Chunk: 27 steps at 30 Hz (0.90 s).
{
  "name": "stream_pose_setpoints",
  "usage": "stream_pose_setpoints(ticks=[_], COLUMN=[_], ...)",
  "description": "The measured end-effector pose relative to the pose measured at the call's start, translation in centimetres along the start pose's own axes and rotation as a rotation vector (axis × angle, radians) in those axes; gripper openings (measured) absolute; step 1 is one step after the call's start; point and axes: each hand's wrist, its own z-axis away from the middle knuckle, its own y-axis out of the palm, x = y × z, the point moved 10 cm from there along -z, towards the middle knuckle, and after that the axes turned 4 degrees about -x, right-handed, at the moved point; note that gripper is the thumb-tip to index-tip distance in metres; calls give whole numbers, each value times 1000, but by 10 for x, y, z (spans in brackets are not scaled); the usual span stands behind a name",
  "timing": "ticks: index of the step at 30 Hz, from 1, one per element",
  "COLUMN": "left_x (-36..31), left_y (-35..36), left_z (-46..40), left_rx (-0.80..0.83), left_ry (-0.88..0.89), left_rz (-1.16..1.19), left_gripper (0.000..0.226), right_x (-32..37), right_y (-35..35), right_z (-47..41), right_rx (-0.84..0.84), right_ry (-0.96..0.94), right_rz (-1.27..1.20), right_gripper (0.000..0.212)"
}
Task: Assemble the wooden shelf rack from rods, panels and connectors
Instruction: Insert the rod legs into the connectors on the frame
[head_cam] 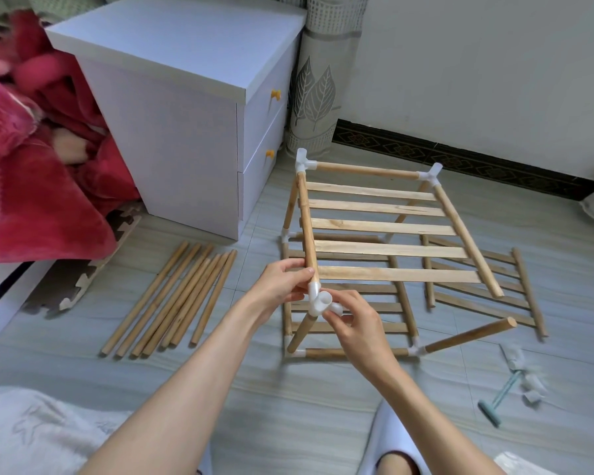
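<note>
A half-built wooden rack stands on the floor, its upper slatted panel point(384, 228) raised on rods above a lower panel point(347, 305). My left hand point(282, 286) grips the upper panel's near-left side rod point(307, 231) just above a white plastic connector point(318, 298). My right hand point(352, 323) pinches that connector from the right. A short leg rod point(302, 332) runs down from it to the base. White connectors point(304, 162) point(431, 174) cap the two far corners. At the near right, a rod point(470, 335) leans out loose from a base connector point(415, 349).
Several spare rods point(172, 298) lie in a row on the floor at the left. Another slatted panel point(484, 286) lies flat at the right. A white drawer cabinet point(186, 121) stands behind, a red blanket point(35, 159) left. A small mallet point(498, 399) and plastic scraps lie near right.
</note>
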Motion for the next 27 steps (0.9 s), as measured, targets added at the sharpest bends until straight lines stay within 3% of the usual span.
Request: stream_pose_setpoints(ticks=[11, 15, 18, 20, 27], left_x=[3, -6, -13, -14, -13], left_y=[2, 7, 13, 12, 3], left_z=[5, 8, 9, 9, 5], left_rx=[83, 73, 62, 51, 12], left_ry=[-31, 17, 59, 76, 93], left_rz=[-66, -60, -22, -62, -132], left_gripper=[33, 28, 45, 45, 37], right_x=[2, 7, 12, 15, 16], right_y=[-3, 5, 11, 11, 9], right_z=[2, 7, 11, 13, 11], right_rx=[19, 10, -38, -102, -185], right_ry=[-71, -216, -287, -311, -357], right_rz=[79, 247, 370, 392, 407], right_gripper=[28, 42, 52, 55, 43])
